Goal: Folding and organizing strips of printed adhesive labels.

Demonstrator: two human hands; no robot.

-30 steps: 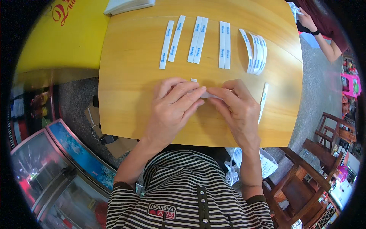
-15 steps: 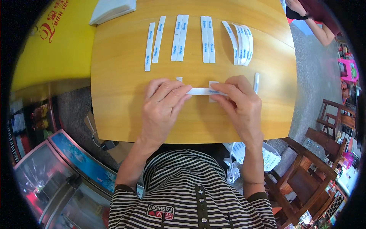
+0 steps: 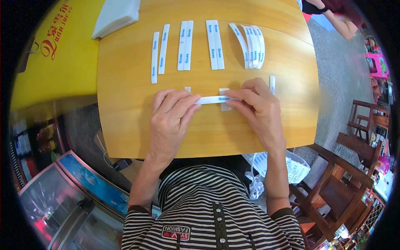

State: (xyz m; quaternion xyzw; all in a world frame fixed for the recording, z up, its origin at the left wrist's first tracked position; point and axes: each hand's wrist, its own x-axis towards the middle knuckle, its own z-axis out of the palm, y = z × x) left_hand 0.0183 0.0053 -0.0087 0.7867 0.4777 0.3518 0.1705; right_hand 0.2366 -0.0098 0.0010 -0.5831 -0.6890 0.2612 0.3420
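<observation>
A narrow white strip with blue print (image 3: pixel 210 100) stretches level between my hands, low over the table. My left hand (image 3: pixel 170 121) pinches its left end with thumb and fingertips. The other end is pinched by my right hand (image 3: pixel 260 118), whose fingers cover it. Behind the strip, beside the right fingertips, shows a short white piece (image 3: pixel 224 91) set crosswise to it. Another small white piece (image 3: pixel 188 89) peeks out past the left fingers. Right of my right hand lies one more white strip (image 3: pixel 272 84), partly hidden.
Across the table's far part (image 3: pixel 133 112) lie single white strips (image 3: pixel 154 58), side-by-side pairs (image 3: pixel 182 46) and a curved bunch (image 3: pixel 252 46). White paper (image 3: pixel 116 16) sits at the far left corner. A white basket (image 3: pixel 296 166) and wooden chairs (image 3: pixel 333 191) stand right; another person's arm (image 3: pixel 339 27) shows beyond.
The view has shifted a little, so the table and strips appear slightly farther left. Both hands keep the same pinch on the strip.
</observation>
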